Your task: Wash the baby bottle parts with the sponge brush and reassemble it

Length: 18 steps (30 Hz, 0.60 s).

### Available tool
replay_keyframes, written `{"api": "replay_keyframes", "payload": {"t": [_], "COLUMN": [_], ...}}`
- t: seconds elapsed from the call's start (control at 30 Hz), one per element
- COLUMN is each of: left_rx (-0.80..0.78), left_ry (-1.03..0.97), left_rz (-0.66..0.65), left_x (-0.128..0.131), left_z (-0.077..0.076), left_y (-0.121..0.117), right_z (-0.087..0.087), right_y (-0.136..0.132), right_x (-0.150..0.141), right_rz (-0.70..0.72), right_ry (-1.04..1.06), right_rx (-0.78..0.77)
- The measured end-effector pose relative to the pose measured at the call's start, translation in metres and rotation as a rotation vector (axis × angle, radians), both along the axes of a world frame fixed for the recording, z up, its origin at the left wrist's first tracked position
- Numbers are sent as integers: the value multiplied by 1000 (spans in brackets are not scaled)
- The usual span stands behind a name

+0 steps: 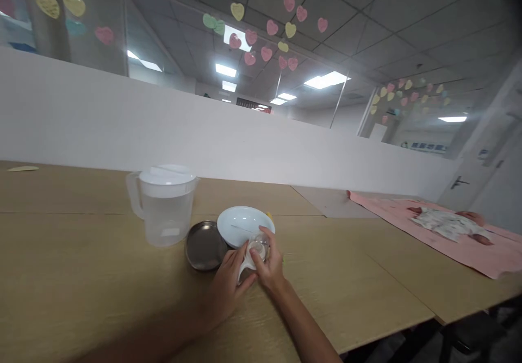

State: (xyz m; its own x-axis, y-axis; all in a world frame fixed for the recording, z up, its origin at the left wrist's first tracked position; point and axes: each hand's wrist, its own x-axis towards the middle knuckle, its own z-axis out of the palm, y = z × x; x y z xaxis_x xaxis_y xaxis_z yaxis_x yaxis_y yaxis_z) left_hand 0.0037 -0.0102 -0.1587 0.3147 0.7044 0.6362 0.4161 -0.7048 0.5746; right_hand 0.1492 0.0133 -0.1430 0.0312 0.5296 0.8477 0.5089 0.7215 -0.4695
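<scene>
Blurred forearm point(163, 327), hands point(228, 281) point(269, 268) around half-hidden clear item point(260, 244)

Left hand point(222, 287) and right hand point(271, 265) hold 1 clear-and-white object point(261, 241) in front of the white bowl point(229, 219); left of the bowl: 1 metal dish point(204, 246), 1 lidded pitcher point(168, 210); well right: 1 pink mat point(485, 257).
</scene>
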Motion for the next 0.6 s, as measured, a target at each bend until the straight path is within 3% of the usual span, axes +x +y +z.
{"api": "replay_keyframes", "payload": {"t": [0.27, 0.43, 0.5, 0.6], "left_rx": [-54, -78, -92, -126], "left_ry": [-42, -73, -94, -136], "left_rz": [-11, -29, -35, -38], "left_x": [0, 2, 2, 1], "left_z": [9, 6, 6, 7], "left_y": [-13, -13, -12, -12], "right_z": [-12, -2, 5, 12], "right_y": [3, 4, 5, 9], "right_x": [0, 5, 9, 14], "right_rz": [-85, -111, -179, -173], "right_ry": [149, 199, 269, 394], "right_rx": [274, 510, 455, 201]}}
